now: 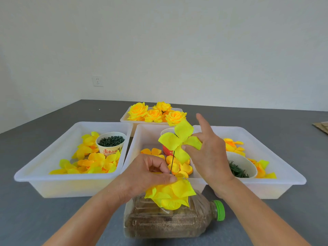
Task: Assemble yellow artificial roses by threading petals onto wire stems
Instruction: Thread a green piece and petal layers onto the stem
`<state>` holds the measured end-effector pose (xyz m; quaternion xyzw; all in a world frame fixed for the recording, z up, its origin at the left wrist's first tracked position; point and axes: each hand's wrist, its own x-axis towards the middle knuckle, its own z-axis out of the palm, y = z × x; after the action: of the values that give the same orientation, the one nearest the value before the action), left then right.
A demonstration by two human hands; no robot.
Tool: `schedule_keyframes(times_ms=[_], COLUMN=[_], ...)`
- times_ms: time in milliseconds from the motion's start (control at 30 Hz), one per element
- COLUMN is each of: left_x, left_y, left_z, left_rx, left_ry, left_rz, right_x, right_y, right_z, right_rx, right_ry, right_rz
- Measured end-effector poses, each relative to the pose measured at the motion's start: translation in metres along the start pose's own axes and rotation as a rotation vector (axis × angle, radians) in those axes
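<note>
Just right of the frame's centre, a four-lobed yellow petal layer [179,141] is pinched at its right lobe by the thumb and middle fingers of the right hand [207,155], the index finger being raised free. The thin dark wire stem [172,161] is seen running almost upright from the petal's middle down to the left hand [147,174], whose fingers are closed on it just above the bunched petals [171,194] already threaded. The long axis of the wire is thus near vertical, and the coming slide is judged to run straight down it, towards the lower centre. Open room is left along the bare wire between the hands; a sand-filled bottle [170,222] lies on the table [35,219] directly beneath, with white trays [58,178] close behind.
</note>
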<state>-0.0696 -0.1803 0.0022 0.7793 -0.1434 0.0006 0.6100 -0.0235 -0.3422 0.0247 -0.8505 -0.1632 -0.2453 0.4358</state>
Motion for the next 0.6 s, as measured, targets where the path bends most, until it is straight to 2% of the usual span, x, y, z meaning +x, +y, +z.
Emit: schedule_keyframes(times_ms=[100,367,600], left_x=[0.000,0.000,-0.003], left_y=[-0.001,-0.001,0.000], left_z=[0.000,0.000,0.002], left_rx=[-0.001,-0.015,-0.014], left_ry=[0.004,0.013,0.030], left_rz=[0.003,-0.008,-0.018], right_x=[-0.004,-0.009,-0.016], right_y=[-0.003,-0.003,0.000], right_z=[-0.002,-0.005,-0.005], right_rx=[0.008,0.390,0.457], right_ry=[0.024,-0.066,-0.121], right_rz=[-0.017,0.113,0.118])
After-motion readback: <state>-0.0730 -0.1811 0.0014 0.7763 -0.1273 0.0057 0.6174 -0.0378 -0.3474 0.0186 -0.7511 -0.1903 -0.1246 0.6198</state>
